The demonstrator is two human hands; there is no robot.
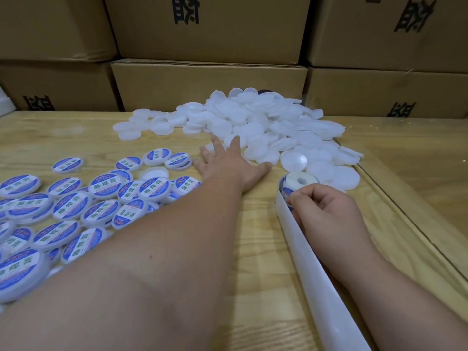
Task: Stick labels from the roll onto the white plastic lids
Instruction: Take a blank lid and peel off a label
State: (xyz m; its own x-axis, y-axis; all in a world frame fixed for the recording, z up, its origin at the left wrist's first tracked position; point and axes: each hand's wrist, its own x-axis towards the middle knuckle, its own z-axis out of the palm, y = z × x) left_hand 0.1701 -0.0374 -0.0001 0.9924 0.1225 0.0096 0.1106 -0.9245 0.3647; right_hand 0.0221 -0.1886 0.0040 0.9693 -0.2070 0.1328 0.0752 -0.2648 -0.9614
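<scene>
Lids with blue labels (68, 206) lay heaped at nine o'clock on the wooden table (253, 249), overlapping one another, one bare lid (154, 173) among them at their far edge. Across them stretched the left arm, its hand (228, 165) flat on the wood with fingers spread wide, the fingertips just touching the nearest pieces of the pile of white plastic lids (253, 125), which rose at twelve o'clock and spilled toward two. Behind the pile stood stacked cardboard boxes (207, 87) with black printed characters. At three o'clock sat the label roll (298, 182), touching the pile's near edge, and from it a strip of white backing paper (311, 269) ran down toward five o'clock. The right hand (326, 211) was curled against that strip beside the roll, thumb and fingers pinching at a blue label (287, 192) there.
</scene>
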